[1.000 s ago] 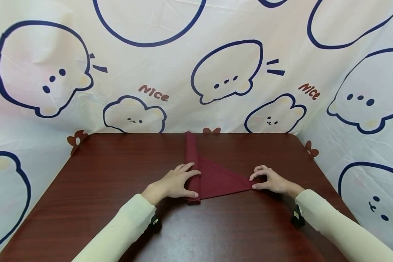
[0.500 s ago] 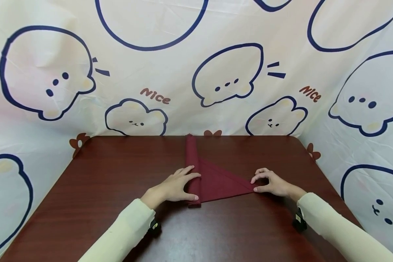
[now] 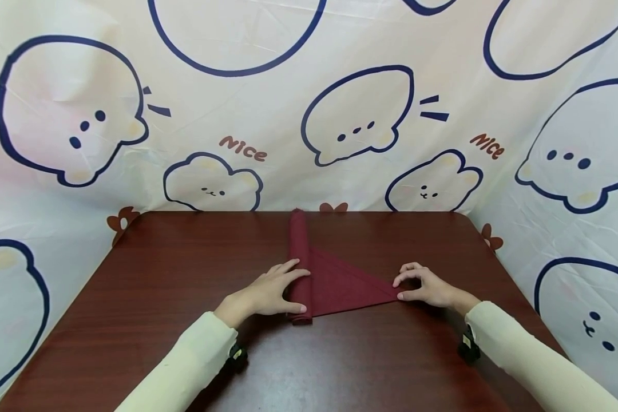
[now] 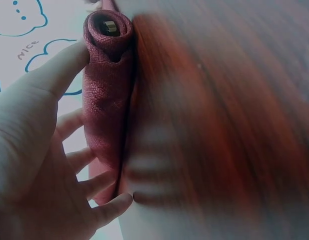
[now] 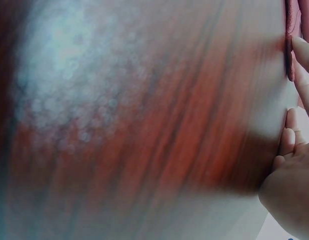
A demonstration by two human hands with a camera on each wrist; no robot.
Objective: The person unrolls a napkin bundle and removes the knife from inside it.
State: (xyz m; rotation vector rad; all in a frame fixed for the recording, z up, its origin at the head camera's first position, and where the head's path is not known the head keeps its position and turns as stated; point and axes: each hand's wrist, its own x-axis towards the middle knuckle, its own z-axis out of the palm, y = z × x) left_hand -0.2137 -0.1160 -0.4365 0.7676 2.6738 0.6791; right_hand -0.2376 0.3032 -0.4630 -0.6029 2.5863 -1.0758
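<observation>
A dark red napkin (image 3: 340, 283) lies on the brown table (image 3: 175, 274). Its left part is wound into a long roll (image 3: 298, 252) running away from me, and a flat triangle points right. My left hand (image 3: 296, 289) rests on the near part of the roll with straight fingers. In the left wrist view its thumb (image 4: 64, 65) touches the roll's near end (image 4: 108, 30). My right hand (image 3: 399, 289) pinches the triangle's right tip between thumb and forefinger. The right wrist view is blurred and shows only fingers (image 5: 304, 55) by the cloth's edge (image 5: 290, 45).
A white curtain with blue cartoon outlines (image 3: 340, 114) hangs behind and on both sides of the table. Dark wrist mounts (image 3: 466, 343) sit under both cream sleeves. Bare wood stretches left of the roll and along the near edge.
The left hand and the roll under it have shifted slightly left. The right hand stays on the triangle's tip.
</observation>
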